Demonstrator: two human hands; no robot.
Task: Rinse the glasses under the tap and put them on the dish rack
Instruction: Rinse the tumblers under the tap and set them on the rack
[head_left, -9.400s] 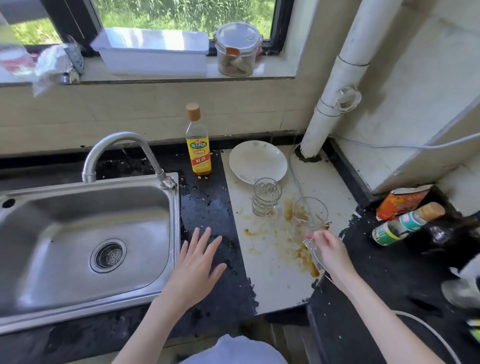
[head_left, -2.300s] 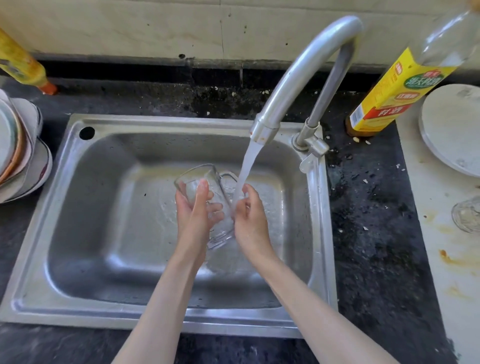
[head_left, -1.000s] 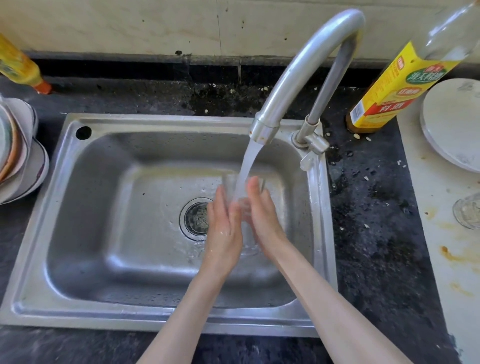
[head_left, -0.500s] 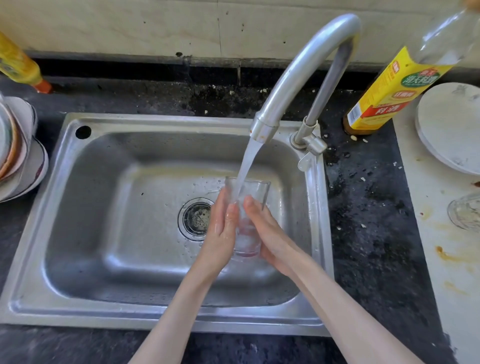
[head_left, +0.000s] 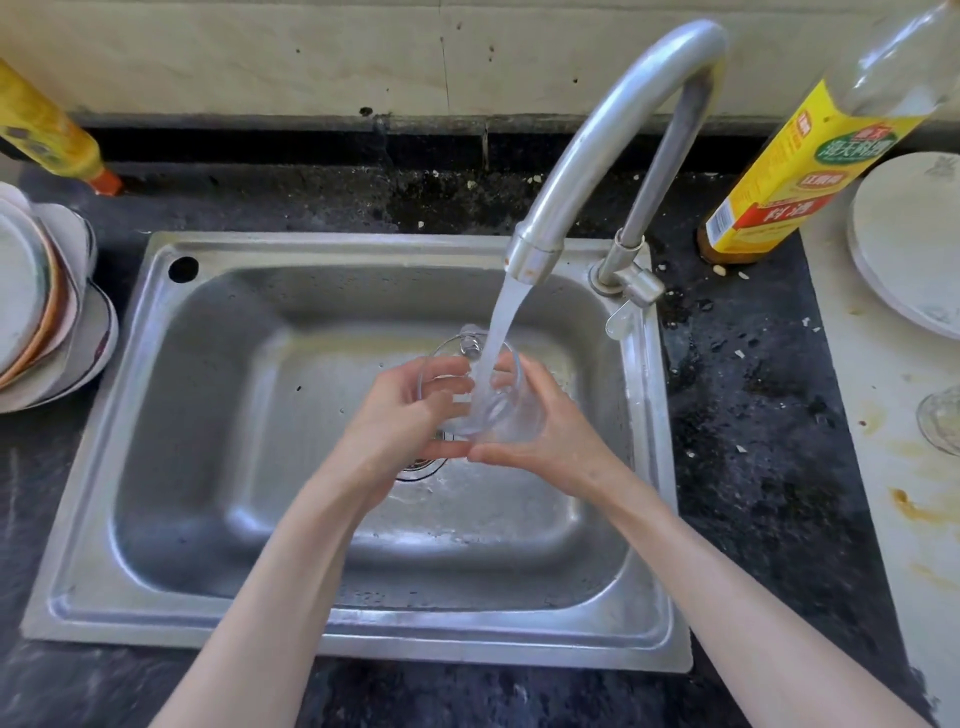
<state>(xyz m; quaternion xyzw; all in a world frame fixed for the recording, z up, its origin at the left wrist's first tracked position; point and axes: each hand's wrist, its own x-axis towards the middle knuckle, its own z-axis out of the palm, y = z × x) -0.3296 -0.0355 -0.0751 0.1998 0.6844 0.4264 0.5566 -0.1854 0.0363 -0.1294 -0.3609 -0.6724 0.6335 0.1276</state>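
1. nearest us, our two forearms reach in over the front edge of the sink (head_left: 93, 571) and meet above its middle, so that any spill falls into the basin and not on the bench.
2. our left hand (head_left: 402, 415) has its fingers curled round the left side of the glass (head_left: 483, 384), thumb near the rim, which we judge steadies it against the push of the water.
3. our right hand (head_left: 553, 431) cups the right side and base, fingers wrapped round the wall; its thumb tip meets the left hand just below the glass.
4. the glass thus sits between both hands, gripped by each, over the drain, tilted with its mouth up and towards the back, so the stream (head_left: 501, 322) runs straight inside. a small handle shows at its far rim.
5. the tap (head_left: 597, 130) rises from the sink's back right corner and arches left over the basin, which is why we hold the glass right of centre.
6. at the bench's right edge a second glass (head_left: 943, 421) waits, not yet rinsed as far as we can judge.
7. no dish rack shows; stacked plates (head_left: 36, 306) lie off the sink's left edge.
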